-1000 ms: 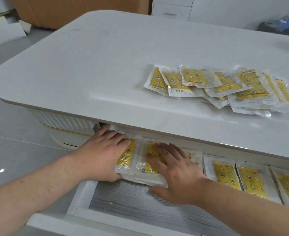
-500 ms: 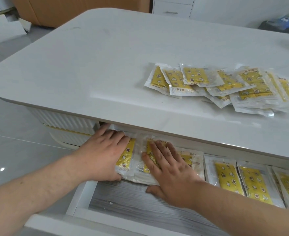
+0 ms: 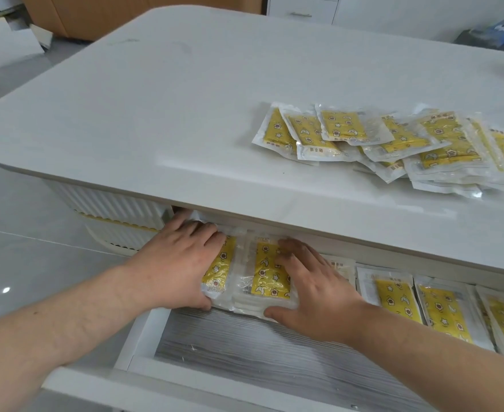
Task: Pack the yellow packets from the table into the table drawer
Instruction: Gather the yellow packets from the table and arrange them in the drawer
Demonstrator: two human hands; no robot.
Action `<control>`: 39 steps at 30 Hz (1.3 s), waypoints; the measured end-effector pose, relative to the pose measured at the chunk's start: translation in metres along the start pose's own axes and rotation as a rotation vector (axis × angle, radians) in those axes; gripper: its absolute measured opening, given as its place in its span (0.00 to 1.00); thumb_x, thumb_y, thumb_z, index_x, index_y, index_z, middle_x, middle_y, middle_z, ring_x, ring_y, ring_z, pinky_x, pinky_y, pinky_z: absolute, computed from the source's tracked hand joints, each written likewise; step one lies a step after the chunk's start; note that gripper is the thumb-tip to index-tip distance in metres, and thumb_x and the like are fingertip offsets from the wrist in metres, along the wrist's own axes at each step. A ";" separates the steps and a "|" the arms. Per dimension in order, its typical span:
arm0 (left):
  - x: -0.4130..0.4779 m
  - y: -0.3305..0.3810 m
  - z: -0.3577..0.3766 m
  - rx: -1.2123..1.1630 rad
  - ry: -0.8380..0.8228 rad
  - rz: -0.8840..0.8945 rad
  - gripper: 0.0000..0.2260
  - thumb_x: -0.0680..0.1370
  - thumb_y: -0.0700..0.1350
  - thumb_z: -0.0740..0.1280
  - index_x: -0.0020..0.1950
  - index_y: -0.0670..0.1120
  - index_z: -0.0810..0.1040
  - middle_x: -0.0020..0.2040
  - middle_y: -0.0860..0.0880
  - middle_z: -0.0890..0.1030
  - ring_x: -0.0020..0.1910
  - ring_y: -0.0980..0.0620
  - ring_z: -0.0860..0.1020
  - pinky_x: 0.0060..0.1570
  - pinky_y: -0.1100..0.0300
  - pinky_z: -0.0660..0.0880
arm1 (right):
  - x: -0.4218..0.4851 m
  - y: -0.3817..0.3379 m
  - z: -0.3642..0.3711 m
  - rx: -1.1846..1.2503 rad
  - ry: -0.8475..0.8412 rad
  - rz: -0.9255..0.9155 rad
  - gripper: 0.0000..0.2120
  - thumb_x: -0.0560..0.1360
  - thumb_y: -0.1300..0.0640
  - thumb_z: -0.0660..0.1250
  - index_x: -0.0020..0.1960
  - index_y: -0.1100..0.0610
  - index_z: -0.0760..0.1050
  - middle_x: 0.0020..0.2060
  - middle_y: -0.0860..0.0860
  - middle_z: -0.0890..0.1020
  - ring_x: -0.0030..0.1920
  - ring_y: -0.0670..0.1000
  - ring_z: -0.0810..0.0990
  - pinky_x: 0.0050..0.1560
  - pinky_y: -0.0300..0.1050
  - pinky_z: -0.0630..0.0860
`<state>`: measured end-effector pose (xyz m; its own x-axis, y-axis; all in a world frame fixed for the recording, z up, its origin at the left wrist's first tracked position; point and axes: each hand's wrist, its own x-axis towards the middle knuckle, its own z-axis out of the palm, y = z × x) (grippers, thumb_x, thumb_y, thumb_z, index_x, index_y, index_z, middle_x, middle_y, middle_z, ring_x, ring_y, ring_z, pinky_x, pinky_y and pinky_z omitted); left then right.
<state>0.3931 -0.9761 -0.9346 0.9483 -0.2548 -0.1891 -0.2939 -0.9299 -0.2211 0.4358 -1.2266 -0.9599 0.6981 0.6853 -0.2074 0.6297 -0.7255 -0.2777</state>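
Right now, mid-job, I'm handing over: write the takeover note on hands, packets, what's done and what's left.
Left hand: flat on the leftmost stack in the drawer.
Right hand: fingers spread on the second stack, thumb at its near edge.
Done: a row of packets lies along the drawer's back, to the right of the hands.
Left: a loose pile of packets on the table, right side. Drawer is open.
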 end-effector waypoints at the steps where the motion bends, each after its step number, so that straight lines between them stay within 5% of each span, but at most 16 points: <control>1: 0.000 0.000 -0.002 -0.007 -0.030 0.002 0.52 0.56 0.75 0.67 0.72 0.47 0.67 0.68 0.49 0.72 0.67 0.46 0.71 0.74 0.50 0.42 | 0.000 0.001 0.001 0.009 0.001 -0.003 0.43 0.67 0.26 0.57 0.75 0.47 0.57 0.79 0.46 0.52 0.80 0.49 0.47 0.80 0.47 0.50; 6: -0.002 -0.001 -0.007 -0.131 -0.053 -0.014 0.58 0.56 0.81 0.60 0.78 0.52 0.54 0.78 0.55 0.58 0.77 0.52 0.56 0.72 0.57 0.33 | -0.001 0.006 -0.001 0.071 0.008 -0.016 0.46 0.64 0.22 0.54 0.75 0.46 0.59 0.78 0.45 0.54 0.80 0.48 0.50 0.77 0.46 0.51; 9: -0.001 -0.004 -0.002 -0.159 0.033 -0.001 0.54 0.58 0.82 0.57 0.76 0.50 0.64 0.75 0.52 0.67 0.74 0.50 0.65 0.72 0.58 0.39 | 0.001 0.006 -0.001 0.109 0.012 -0.003 0.46 0.64 0.23 0.54 0.76 0.46 0.60 0.78 0.44 0.57 0.79 0.46 0.50 0.77 0.44 0.50; 12: -0.001 -0.005 0.001 -0.133 0.040 0.009 0.48 0.56 0.80 0.59 0.63 0.47 0.79 0.60 0.50 0.82 0.59 0.49 0.81 0.68 0.53 0.54 | 0.003 0.006 0.000 0.124 0.005 0.015 0.45 0.67 0.26 0.57 0.77 0.47 0.59 0.79 0.43 0.57 0.80 0.45 0.49 0.77 0.42 0.48; 26: -0.004 -0.004 -0.005 -0.157 -0.005 -0.037 0.48 0.60 0.81 0.55 0.64 0.47 0.79 0.61 0.50 0.81 0.61 0.48 0.79 0.70 0.56 0.55 | -0.002 0.005 -0.007 0.067 0.061 -0.041 0.44 0.66 0.25 0.58 0.76 0.46 0.61 0.78 0.45 0.58 0.79 0.49 0.52 0.76 0.45 0.52; 31: -0.024 -0.007 -0.032 -0.310 0.048 -0.020 0.44 0.68 0.79 0.48 0.78 0.55 0.60 0.76 0.60 0.63 0.76 0.57 0.61 0.71 0.64 0.51 | -0.029 0.004 -0.039 0.012 0.027 -0.131 0.39 0.71 0.28 0.52 0.77 0.45 0.56 0.77 0.46 0.60 0.77 0.49 0.59 0.75 0.48 0.64; 33: -0.040 -0.009 -0.047 -0.400 0.062 0.010 0.40 0.69 0.78 0.50 0.77 0.61 0.58 0.72 0.69 0.59 0.73 0.66 0.60 0.64 0.72 0.54 | -0.051 0.002 -0.058 0.048 0.131 -0.319 0.31 0.77 0.34 0.57 0.73 0.51 0.67 0.70 0.51 0.73 0.69 0.51 0.73 0.66 0.49 0.75; 35: -0.057 -0.006 -0.068 -0.405 0.199 0.043 0.36 0.70 0.77 0.45 0.70 0.62 0.70 0.64 0.71 0.68 0.62 0.69 0.71 0.58 0.73 0.63 | -0.073 -0.001 -0.082 0.118 0.275 -0.441 0.24 0.80 0.41 0.58 0.65 0.58 0.75 0.58 0.54 0.82 0.57 0.54 0.82 0.54 0.48 0.81; 37: -0.069 -0.008 -0.086 -0.439 0.364 0.072 0.29 0.77 0.71 0.47 0.59 0.58 0.80 0.53 0.65 0.81 0.48 0.62 0.81 0.44 0.67 0.77 | -0.088 0.001 -0.118 0.202 0.443 -0.414 0.24 0.81 0.42 0.57 0.59 0.61 0.79 0.50 0.53 0.85 0.49 0.52 0.84 0.47 0.47 0.81; 39: -0.072 -0.013 -0.110 -0.535 0.464 0.046 0.25 0.77 0.70 0.52 0.55 0.56 0.81 0.48 0.64 0.82 0.45 0.61 0.81 0.41 0.59 0.80 | -0.097 0.002 -0.158 0.372 0.621 -0.290 0.22 0.79 0.42 0.61 0.56 0.58 0.81 0.47 0.50 0.86 0.48 0.49 0.84 0.47 0.48 0.82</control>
<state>0.3412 -0.9748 -0.8129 0.9242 -0.2733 0.2668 -0.3491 -0.8878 0.2999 0.4227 -1.3047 -0.7921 0.6552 0.6038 0.4540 0.7369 -0.3787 -0.5599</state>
